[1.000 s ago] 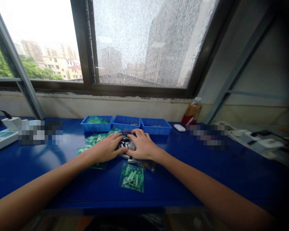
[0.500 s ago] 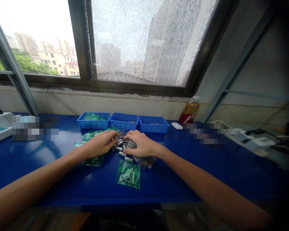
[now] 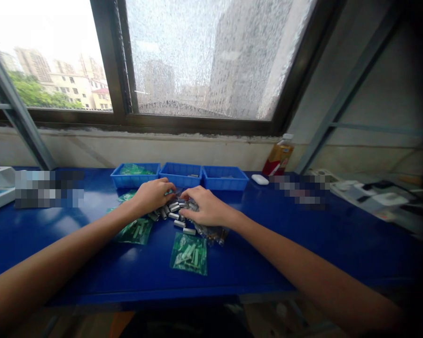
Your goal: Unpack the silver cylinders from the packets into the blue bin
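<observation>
Hands (image 3: 211, 208) (image 3: 152, 194) at metal pieces (image 3: 179, 224) — right spread, left curled, whether pinching unclear; bottle label (image 3: 278, 165) — too small to read.

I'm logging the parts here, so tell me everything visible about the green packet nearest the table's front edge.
The green packet is a flat, roughly square, see-through bag, plastic by its look, glossy and creased. Inside, several short, pale, stick-like pieces lie at differing angles. It lies flat on the blue table, nearer the front edge than the loose silvery pieces. Neither the left hand nor the right hand touches it. Whether it's sealed is unclear.
</observation>
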